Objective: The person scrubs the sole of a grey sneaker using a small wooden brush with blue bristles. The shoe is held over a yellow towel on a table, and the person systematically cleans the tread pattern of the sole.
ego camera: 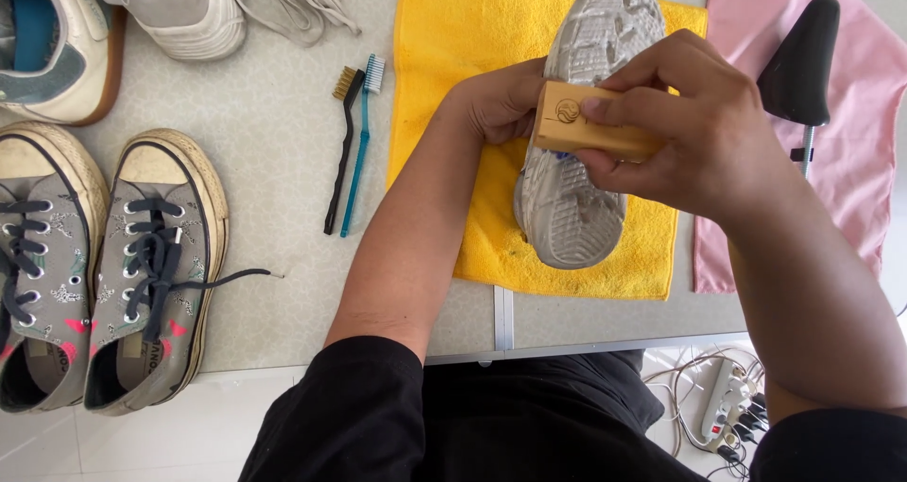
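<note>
On the grey table point(283, 142) a yellow cloth point(435, 85) lay with a pale shoe point(576, 208) resting on it sole up, toe pointing away. Beside the cloth, a pink cloth point(850, 161) ran off the right edge, a black shoe form point(801, 61) on it. Grey sneakers point(156, 265) at left were partly cut off; two more shoes at top left mostly out of frame. Left hand point(496, 99) gripped the shoe's side, fingers hidden behind it. Right hand point(690, 132) was closed around a wooden brush point(590, 128), thumb below, fingers on top, block pressed across the sole's middle; bristles hard to see. Two thin brushes point(351, 146) lay left of the cloth, untouched.
</note>
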